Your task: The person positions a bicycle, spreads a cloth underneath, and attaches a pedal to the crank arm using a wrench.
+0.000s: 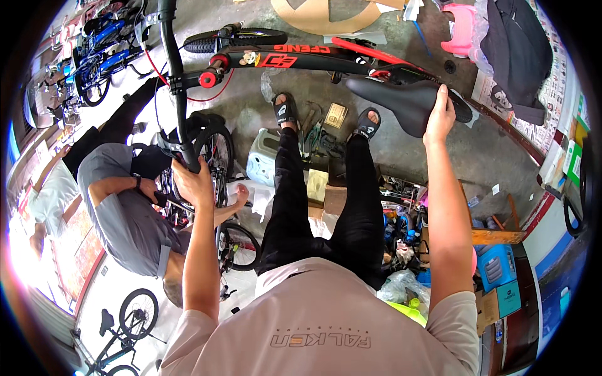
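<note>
A black bicycle with red markings stands across the space ahead of me, its frame (313,61) running from the handlebar (170,47) on the left to the saddle (404,103) on the right. My left hand (193,183) is closed round the near grip of the handlebar, beside a brake lever. At the saddle's wide rear end, my right hand (441,118) grips the edge, fingers partly hidden beneath it. The front wheel (251,39) shows beyond the frame, and part of the rear wheel (463,109) shows behind the saddle.
To my left a person in a grey shirt (119,200) bends over another bicycle (216,150). Blue bicycles (100,47) stand at the far left. Near my feet are a grey-white plastic stool (263,156) and a small box (336,115). Parts and tools (401,219) clutter the right side.
</note>
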Demonstrator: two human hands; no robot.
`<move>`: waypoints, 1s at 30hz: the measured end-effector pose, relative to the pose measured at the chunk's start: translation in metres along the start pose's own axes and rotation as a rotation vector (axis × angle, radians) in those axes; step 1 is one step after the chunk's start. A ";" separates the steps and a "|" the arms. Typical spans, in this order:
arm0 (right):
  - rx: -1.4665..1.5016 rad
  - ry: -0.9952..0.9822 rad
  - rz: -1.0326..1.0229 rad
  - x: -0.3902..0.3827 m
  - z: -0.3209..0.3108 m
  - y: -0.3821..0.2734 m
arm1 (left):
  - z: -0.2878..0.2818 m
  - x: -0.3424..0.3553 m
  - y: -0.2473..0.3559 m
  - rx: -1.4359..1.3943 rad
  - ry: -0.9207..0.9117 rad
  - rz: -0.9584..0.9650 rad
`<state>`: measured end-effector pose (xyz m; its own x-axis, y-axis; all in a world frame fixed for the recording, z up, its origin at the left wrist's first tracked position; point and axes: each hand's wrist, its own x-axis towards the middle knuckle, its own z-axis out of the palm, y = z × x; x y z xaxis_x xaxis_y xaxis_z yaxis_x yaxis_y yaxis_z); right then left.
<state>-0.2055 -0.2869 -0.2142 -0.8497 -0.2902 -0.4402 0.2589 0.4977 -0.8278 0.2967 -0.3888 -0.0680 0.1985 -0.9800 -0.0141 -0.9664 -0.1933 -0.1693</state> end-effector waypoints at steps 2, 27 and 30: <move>-0.025 -0.002 0.002 0.000 0.000 0.000 | 0.000 0.001 0.000 0.072 0.100 0.148; -0.215 -0.107 0.122 -0.006 -0.005 -0.011 | 0.080 -0.204 -0.138 0.123 -0.822 -0.124; -0.277 -0.135 0.166 -0.010 -0.007 -0.019 | 0.077 -0.188 -0.138 0.172 -0.866 0.032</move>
<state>-0.2052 -0.2872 -0.1919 -0.7337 -0.2828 -0.6178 0.2378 0.7449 -0.6234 0.4050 -0.1746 -0.1182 0.2927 -0.5915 -0.7513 -0.9497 -0.0881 -0.3006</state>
